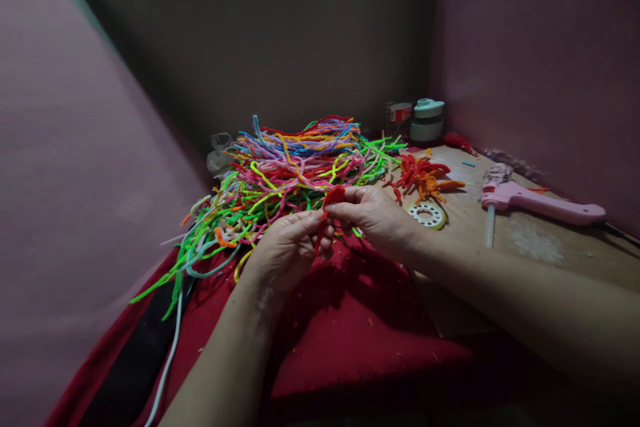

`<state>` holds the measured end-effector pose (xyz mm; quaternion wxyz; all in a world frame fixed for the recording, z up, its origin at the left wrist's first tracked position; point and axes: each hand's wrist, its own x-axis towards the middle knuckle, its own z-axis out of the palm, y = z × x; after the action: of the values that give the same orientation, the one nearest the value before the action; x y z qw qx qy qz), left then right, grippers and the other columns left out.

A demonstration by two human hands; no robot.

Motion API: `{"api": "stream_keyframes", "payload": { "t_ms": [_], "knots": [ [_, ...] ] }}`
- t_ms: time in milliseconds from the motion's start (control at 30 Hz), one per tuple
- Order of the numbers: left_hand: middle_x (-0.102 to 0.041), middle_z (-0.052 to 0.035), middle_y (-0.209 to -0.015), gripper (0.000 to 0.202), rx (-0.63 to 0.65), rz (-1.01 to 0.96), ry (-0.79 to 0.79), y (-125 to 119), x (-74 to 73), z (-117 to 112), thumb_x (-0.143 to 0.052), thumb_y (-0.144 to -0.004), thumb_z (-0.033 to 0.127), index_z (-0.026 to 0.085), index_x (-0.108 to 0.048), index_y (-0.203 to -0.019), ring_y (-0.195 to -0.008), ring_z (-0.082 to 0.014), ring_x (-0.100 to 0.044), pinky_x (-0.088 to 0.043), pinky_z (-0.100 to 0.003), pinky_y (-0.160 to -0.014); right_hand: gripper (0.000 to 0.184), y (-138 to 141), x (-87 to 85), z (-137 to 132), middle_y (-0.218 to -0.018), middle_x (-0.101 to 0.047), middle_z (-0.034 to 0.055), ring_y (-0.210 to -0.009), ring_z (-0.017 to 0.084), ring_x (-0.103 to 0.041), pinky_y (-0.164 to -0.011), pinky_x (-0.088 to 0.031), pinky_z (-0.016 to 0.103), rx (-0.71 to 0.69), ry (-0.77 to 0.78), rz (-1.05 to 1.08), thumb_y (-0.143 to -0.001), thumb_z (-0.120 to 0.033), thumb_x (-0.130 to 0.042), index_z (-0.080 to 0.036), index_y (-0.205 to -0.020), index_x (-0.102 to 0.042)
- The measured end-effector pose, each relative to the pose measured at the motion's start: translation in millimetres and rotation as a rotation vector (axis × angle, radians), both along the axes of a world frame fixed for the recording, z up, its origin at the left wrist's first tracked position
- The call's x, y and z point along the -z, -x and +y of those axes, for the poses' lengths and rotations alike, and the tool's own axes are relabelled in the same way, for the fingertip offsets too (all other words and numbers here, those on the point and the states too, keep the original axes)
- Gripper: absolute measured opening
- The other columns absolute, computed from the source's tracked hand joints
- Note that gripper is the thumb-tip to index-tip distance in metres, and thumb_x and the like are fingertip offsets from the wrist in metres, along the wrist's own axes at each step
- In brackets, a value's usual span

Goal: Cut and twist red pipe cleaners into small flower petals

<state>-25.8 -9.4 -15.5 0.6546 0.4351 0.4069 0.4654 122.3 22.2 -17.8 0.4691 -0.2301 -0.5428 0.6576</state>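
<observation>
Between my hands is a short red pipe cleaner piece (334, 196), bent or folded, its lower end hanging below my fingers. My left hand (295, 240) pinches it from the left, with thumb and fingers closed. From the right, my right hand (373, 217) grips its upper part between thumb and forefinger. Just behind both hands lies a large heap of loose pipe cleaners (300, 163) in many colours. To the right of my right hand sits a small pile of red and orange pipe cleaner pieces (425, 175).
A pink glue gun (545, 201) with a clear glue stick rests on the wooden board (500, 273) at right. Nearby lies a white and yellow ring-shaped spool (427, 215). A pale green container (427, 119) stands at the back. Red cloth (360, 327) covers the front; a white cable (171, 353) hangs left.
</observation>
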Motion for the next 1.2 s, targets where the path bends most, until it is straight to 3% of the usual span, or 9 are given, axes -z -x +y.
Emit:
{"api": "stream_keyframes", "payload": {
  "t_ms": [167,400,500,567,633,700,900,1033,1200],
  "knots": [
    [-0.053,0.0005,-0.061,0.018,-0.069,0.207,-0.124,-4,0.1,-2,-0.063,-0.074,0.029,0.012,-0.060,-0.071,-0.048,-0.0057,-0.044,-0.035,-0.020,-0.047,0.011,-1,-0.3,0,-0.054,-0.054,-0.0037,-0.048,0.006,-0.042,-0.051,-0.034,0.022,0.053,-0.041,-0.040,-0.066,-0.022,-0.063,-0.012,-0.062,-0.059],
    [-0.055,-0.0045,-0.067,0.019,-0.481,1.499,-1.098,-16,13.0,-4,-0.045,-0.084,0.023,0.015,-0.055,-0.071,-0.063,-0.0155,-0.050,-0.035,-0.028,-0.060,0.009,3,10.4,-1,-0.057,-0.051,-0.0031,-0.053,0.007,-0.039,-0.052,-0.031,0.023,0.222,-0.027,-0.162,-0.066,-0.019,-0.055,-0.012,-0.062,-0.059],
    [-0.052,-0.0054,-0.061,0.023,-0.599,1.846,-1.294,-23,13.9,-6,-0.043,-0.085,0.020,0.017,-0.053,-0.064,-0.061,-0.0190,-0.048,-0.031,-0.032,-0.058,0.009,3,8.2,-4,-0.056,-0.048,-0.0034,-0.052,0.007,-0.036,-0.051,-0.029,0.023,0.235,-0.038,-0.198,-0.067,-0.017,-0.053,-0.012,-0.061,-0.058],
    [-0.051,-0.0053,-0.059,0.024,-0.656,1.910,-1.335,-27,13.0,-8,-0.042,-0.085,0.019,0.017,-0.053,-0.063,-0.060,-0.0198,-0.047,-0.030,-0.033,-0.058,0.009,2,5.6,-6,-0.055,-0.046,-0.0040,-0.051,0.006,-0.034,-0.050,-0.028,0.023,0.239,-0.037,-0.193,-0.067,-0.018,-0.054,-0.012,-0.061,-0.058],
    [-0.051,-0.0053,-0.060,0.024,-0.664,1.839,-1.297,-27,11.7,-10,-0.043,-0.084,0.019,0.017,-0.054,-0.063,-0.061,-0.0193,-0.047,-0.031,-0.033,-0.060,0.009,2,3.7,-6,-0.054,-0.044,-0.0049,-0.050,0.006,-0.032,-0.049,-0.026,0.023,0.233,-0.020,-0.160,-0.067,-0.019,-0.056,-0.012,-0.062,-0.057],
    [-0.054,-0.0046,-0.064,0.021,-0.618,1.583,-1.171,-24,9.4,-10,-0.047,-0.083,0.023,0.017,-0.056,-0.066,-0.063,-0.0173,-0.049,-0.034,-0.030,-0.062,0.009,2,3.3,-4,-0.054,-0.045,-0.0051,-0.050,0.005,-0.033,-0.048,-0.026,0.022,0.211,0.001,-0.101,-0.066,-0.020,-0.058,-0.012,-0.062,-0.057],
    [-0.062,-0.0029,-0.067,0.025,-0.361,0.409,-0.344,-1,-2.0,-2,-0.056,-0.078,0.037,0.014,-0.066,-0.076,-0.061,-0.0127,-0.054,-0.041,-0.023,-0.060,0.015,0,5.8,7,-0.048,-0.046,-0.0058,-0.043,0.005,-0.035,-0.045,-0.027,0.022,0.046,0.001,-0.001,-0.065,-0.025,-0.066,-0.013,-0.062,-0.058],
    [-0.062,-0.0044,-0.063,0.022,-0.004,0.150,-0.112,3,-3.8,1,-0.060,-0.076,0.031,0.010,-0.068,-0.074,-0.055,-0.0117,-0.054,-0.043,-0.023,-0.054,0.018,-2,5.2,6,-0.053,-0.055,-0.0014,-0.046,0.008,-0.048,-0.050,-0.037,0.023,-0.143,-0.044,0.071,-0.068,-0.028,-0.066,-0.012,-0.065,-0.058],
    [-0.064,-0.0059,-0.068,0.026,0.078,0.117,-0.099,5,-3.1,-3,-0.058,-0.079,0.034,0.011,-0.069,-0.080,-0.055,-0.0108,-0.055,-0.042,-0.022,-0.051,0.022,-2,3.1,4,-0.054,-0.057,-0.0018,-0.049,0.011,-0.054,-0.057,-0.044,0.028,-0.191,-0.032,0.080,-0.068,-0.032,-0.067,-0.014,-0.070,-0.057]
  ]
}}
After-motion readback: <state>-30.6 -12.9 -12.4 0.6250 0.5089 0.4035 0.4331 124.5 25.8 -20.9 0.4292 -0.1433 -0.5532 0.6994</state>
